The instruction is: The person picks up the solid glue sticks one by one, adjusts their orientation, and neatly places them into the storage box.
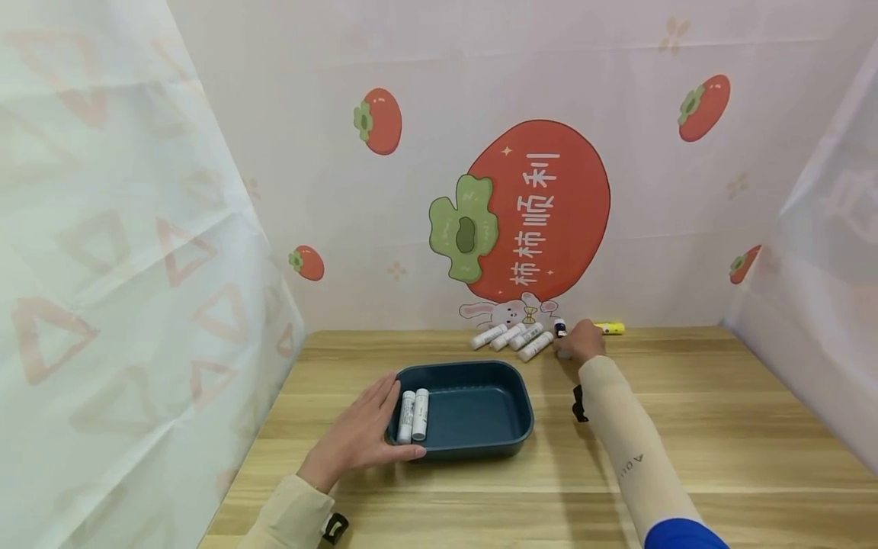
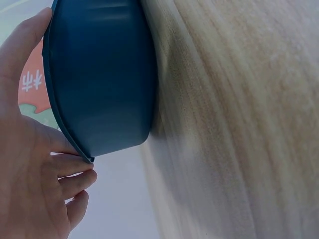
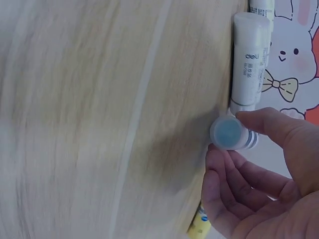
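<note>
My left hand (image 1: 360, 431) rests at the left side of a dark teal rectangular tray (image 1: 476, 418), thumb along the near rim and fingers on the far-left rim. Two white glue sticks (image 1: 421, 415) lie side by side at the tray's left end. At the back of the table, my right hand (image 1: 581, 341) pinches another glue stick (image 3: 230, 133) between thumb and fingers. Its round pale-blue end faces the right wrist camera. Several white glue sticks (image 1: 536, 346) lie to the left of that hand, one marked "deli" in the right wrist view.
A yellow tube-like object (image 1: 610, 329) lies just right of my right hand, partly hidden by it. Behind the wooden table (image 1: 686, 412) stands a white backdrop (image 1: 658, 206) with printed persimmons and a rabbit. Pale sheets hang at both sides.
</note>
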### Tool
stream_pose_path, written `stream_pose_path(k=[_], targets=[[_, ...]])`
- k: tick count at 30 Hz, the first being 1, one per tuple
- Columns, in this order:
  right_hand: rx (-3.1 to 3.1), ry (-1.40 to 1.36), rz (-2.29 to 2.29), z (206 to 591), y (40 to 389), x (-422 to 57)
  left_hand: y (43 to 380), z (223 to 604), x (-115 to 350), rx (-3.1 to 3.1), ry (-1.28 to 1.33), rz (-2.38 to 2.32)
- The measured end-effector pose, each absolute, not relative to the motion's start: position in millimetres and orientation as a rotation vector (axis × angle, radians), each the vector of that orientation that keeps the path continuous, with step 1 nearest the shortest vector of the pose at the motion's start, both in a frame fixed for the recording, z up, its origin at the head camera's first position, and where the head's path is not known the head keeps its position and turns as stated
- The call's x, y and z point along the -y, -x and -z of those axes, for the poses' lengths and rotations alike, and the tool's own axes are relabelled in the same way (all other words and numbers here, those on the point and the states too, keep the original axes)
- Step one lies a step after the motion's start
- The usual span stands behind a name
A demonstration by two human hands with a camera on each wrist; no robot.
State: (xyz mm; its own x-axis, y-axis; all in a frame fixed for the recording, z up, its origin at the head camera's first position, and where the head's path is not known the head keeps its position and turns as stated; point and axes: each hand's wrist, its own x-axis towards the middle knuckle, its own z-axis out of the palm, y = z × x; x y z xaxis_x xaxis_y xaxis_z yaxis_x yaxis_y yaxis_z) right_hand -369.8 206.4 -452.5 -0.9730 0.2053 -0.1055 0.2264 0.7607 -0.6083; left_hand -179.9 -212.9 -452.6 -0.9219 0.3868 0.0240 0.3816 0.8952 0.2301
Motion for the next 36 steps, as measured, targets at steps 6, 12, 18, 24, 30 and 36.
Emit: stream_pose_path(k=[6,12,18,24,30,36], targets=[[-2.97,-0.257,0.89,444,367,-216,180,452,212,-3.036,-0.628,-0.363],[-2.996,-0.15,0.864,428,359,-221,179,449,212,-3.039,-0.64,-0.372],[-2.965,-0.082,0.871,417,349,-222,180,449,213,-3.041,-0.645,-0.355],[-2.904,0.058,0.876,405,330,-215,181,449,214,-3.039,-0.645,-0.355],[-2.891,0.213,0.857,399,308,-197,181,449,214,-3.032,-0.632,-0.347],[-2.88,0.382,0.85,397,286,-173,179,451,213,-3.031,-0.631,-0.359]])
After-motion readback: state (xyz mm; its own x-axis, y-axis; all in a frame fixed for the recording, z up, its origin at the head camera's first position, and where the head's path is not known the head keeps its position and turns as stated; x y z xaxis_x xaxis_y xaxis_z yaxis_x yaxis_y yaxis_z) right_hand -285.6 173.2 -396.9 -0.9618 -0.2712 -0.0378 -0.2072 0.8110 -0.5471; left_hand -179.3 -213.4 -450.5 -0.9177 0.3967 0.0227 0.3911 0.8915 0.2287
